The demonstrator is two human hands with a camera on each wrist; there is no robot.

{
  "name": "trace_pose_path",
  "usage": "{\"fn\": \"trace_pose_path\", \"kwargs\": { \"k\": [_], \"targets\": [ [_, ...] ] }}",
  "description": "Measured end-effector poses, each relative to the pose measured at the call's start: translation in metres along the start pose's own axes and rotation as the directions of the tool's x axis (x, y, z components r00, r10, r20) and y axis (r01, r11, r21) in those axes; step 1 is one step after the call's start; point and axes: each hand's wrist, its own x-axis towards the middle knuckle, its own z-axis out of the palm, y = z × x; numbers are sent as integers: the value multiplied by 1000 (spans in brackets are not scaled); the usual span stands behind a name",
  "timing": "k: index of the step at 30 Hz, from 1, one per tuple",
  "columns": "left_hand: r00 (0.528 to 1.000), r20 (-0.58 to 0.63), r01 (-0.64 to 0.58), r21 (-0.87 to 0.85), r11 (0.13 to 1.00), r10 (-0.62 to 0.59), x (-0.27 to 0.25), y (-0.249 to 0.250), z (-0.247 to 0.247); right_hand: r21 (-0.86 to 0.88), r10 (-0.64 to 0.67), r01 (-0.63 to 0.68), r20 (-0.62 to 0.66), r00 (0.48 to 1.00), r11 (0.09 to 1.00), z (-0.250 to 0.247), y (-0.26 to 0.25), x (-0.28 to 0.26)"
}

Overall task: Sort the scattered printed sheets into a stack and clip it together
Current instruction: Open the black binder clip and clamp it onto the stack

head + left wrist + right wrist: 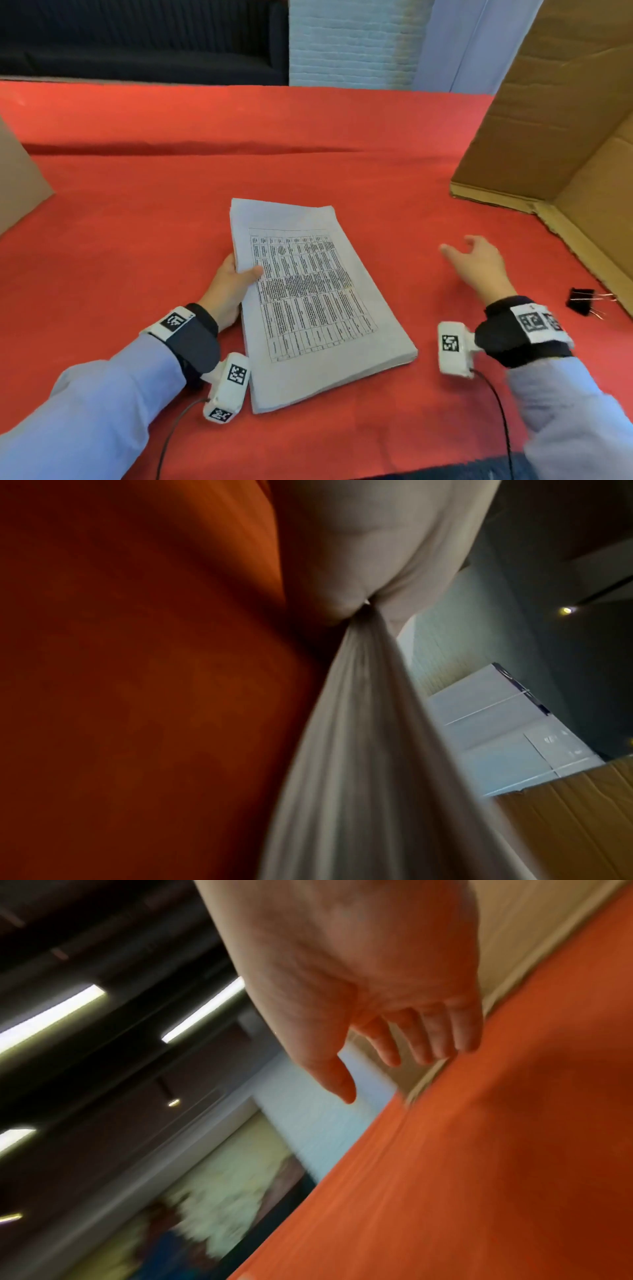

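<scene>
The stack of sheets (318, 301) lies askew mid-counter (137, 205), its left edge pinched by the left hand (227, 287) — thumb on top. The right hand (479, 267) hovers released, fingers spread, over bare red cloth between stack and binder clip (580, 301) — near the cardboard box (565, 144).

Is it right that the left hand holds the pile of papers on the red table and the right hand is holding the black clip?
Not quite. In the head view the right hand is open and holds nothing; the black clip lies on the red table beside that wrist, untouched. The rest is right: the left hand holds the pile of papers by its edge.
</scene>
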Motion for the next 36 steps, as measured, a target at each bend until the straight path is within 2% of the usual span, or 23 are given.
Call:
{"fn": "trace_pose_path", "kwargs": {
  "k": [1,3,4,5,6,8,9,10,11,13,14,16,18,20,22,23,25,27,28,30,33,34,36],
  "targets": [
    [1000,22,-8,12,1000,8,1,0,1,-53,84,-93,-150,985,994,-25,20,22],
    [998,65,-8,45,999,5,1,0,1,-100,310,-369,-369,876,924,-69,77,66],
    [996,84,-2,62,998,-3,2,0,1,-139,386,-462,-372,844,876,-85,109,89],
    [995,104,1,70,998,-9,3,0,0,-173,430,-492,-303,851,853,-97,134,104],
    [992,124,4,82,997,-14,4,1,-1,-291,399,-433,-172,901,853,-105,156,116],
    [989,148,16,97,995,-30,5,3,-1,-501,258,-244,-43,965,830,-105,153,107],
    [986,161,26,98,995,-42,6,4,-1,-555,240,-184,29,970,811,-103,143,97],
    [983,173,40,101,994,-57,5,5,-1,-598,346,-215,112,932,772,-99,126,81],
    [980,187,55,103,993,-73,6,6,-1,-590,429,-299,89,899,750,-96,121,81],
    [973,207,83,114,990,-105,7,8,-2,-659,382,-224,105,918,718,-93,104,80],
    [968,220,94,119,988,-119,7,9,-3,-690,296,-136,118,948,711,-89,93,78],
    [960,242,116,116,986,-142,9,9,-5,-525,245,-144,128,961,839,-75,63,70],
    [955,254,125,116,985,-151,9,9,-6,-262,108,-49,216,970,964,-51,31,61],
    [951,270,120,115,986,-147,10,8,-6,89,-94,72,277,956,993,-27,-3,51],
    [950,279,111,112,987,-138,10,7,-6,478,-244,72,309,919,875,0,-45,31],
    [950,281,107,111,988,-134,10,8,-6,630,-298,28,327,897,776,14,-68,22],
    [947,292,110,108,988,-137,11,8,-6,843,-356,-168,385,852,511,46,-105,8],
    [941,305,125,97,987,-149,12,9,-7,880,-345,-400,470,813,257,80,-130,3],
    [937,314,137,83,987,-156,13,9,-8,858,-336,-489,513,790,159,97,-137,1],
    [926,336,167,55,985,-175,15,10,-10,814,-318,-581,556,768,19,127,-144,2],
    [913,359,172,87,981,-192,23,12,-14,778,-281,-621,579,766,-90,160,-136,5],
    [925,334,154,111,982,-183,28,13,-15,771,-280,-632,592,756,-78,167,-132,5],
    [965,226,109,124,986,-135,40,18,-17,763,-300,-646,619,726,10,176,-121,4]
  ]
}}
